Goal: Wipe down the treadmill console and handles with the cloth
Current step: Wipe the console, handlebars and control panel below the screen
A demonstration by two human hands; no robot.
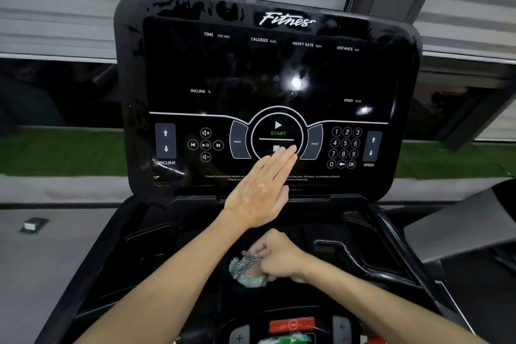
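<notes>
Right grip (279, 258) clutching cloth (245, 272), left grip (259, 190) on console (245, 70)

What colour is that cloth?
The cloth is pale mint green with a black-and-white speckled patch, gripped by the right hand, seen in the head view.

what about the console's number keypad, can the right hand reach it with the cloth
Probably yes. The right hand, gripping the crumpled grey-green cloth, sits below the glossy black treadmill console; the white number keypad lies uncovered up to its right, and the left hand rests at the centre, clear of it.
</notes>
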